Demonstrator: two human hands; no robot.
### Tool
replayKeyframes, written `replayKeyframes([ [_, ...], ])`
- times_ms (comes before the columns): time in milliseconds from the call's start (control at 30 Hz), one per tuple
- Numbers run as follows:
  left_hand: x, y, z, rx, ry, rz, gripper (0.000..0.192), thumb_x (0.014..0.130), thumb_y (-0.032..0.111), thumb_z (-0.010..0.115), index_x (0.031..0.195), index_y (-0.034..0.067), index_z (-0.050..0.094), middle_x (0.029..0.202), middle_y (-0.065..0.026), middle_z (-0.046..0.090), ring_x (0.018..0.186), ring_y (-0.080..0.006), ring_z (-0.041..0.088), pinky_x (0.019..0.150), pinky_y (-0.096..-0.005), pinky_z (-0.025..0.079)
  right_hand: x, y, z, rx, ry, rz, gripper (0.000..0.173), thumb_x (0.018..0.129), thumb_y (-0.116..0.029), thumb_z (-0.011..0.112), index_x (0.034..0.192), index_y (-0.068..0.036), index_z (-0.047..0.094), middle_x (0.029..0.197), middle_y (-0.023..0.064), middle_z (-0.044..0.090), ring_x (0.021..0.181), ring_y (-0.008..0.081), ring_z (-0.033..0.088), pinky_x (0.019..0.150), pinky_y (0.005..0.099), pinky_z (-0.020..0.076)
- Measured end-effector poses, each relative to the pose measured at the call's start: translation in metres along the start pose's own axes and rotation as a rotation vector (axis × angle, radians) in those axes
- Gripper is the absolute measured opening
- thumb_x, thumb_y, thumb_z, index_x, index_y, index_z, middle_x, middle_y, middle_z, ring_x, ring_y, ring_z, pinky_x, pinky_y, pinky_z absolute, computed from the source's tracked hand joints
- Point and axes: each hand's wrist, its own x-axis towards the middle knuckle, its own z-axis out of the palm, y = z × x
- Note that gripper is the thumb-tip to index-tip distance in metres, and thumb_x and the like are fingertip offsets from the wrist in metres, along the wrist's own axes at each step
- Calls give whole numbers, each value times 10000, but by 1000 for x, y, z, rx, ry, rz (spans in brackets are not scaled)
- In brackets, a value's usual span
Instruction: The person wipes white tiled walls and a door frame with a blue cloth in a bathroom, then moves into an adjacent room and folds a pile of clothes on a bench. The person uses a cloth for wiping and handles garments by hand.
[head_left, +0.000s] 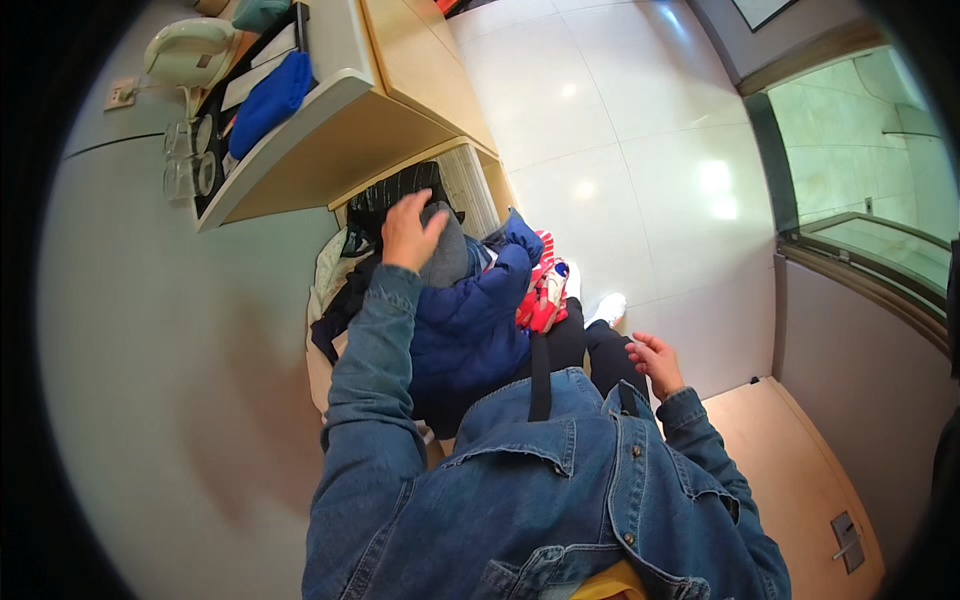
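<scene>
My left hand (411, 231) is above a heap of clothes, thumb apart from the fingers. Just beneath it lies a rolled grey garment (448, 251); whether they touch I cannot tell. A navy puffer jacket (472, 319) covers the near part of the heap. Beyond the hand sits a black cloth item with thin pale stripes (397, 187). On the right side of the pile hangs a red and white patterned cloth (541, 300). My right hand (658, 364) hangs beside my leg, fingers loosely bent, with nothing in it.
A wooden counter (300, 165) overhangs the heap, carrying a blue cloth (274, 105), glass mugs (187, 172) and an electric kettle (191, 52). At right are a wooden door (787, 465) and a glass window (862, 135). Pale tiles (622, 187) cover the floor.
</scene>
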Motion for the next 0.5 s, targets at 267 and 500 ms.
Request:
replayKeyframes([
  [267,-100,-29,73,555,-256,-43,479,753,475,607,1101,145,619,1191,-167,541,1160,-329,432,990,-559,227,59,102,-1,-311,95,-219,224,836,-88,590,1052,-31,607,825,53,658,701,124,605,636,245,482],
  [500,-114,-38,95,576,-71,43,418,742,434,637,1054,156,639,1149,-145,564,1115,-290,473,986,-542,240,65,142,21,-725,345,-745,173,767,-38,592,935,-61,626,774,84,619,649,237,582,604,326,476],
])
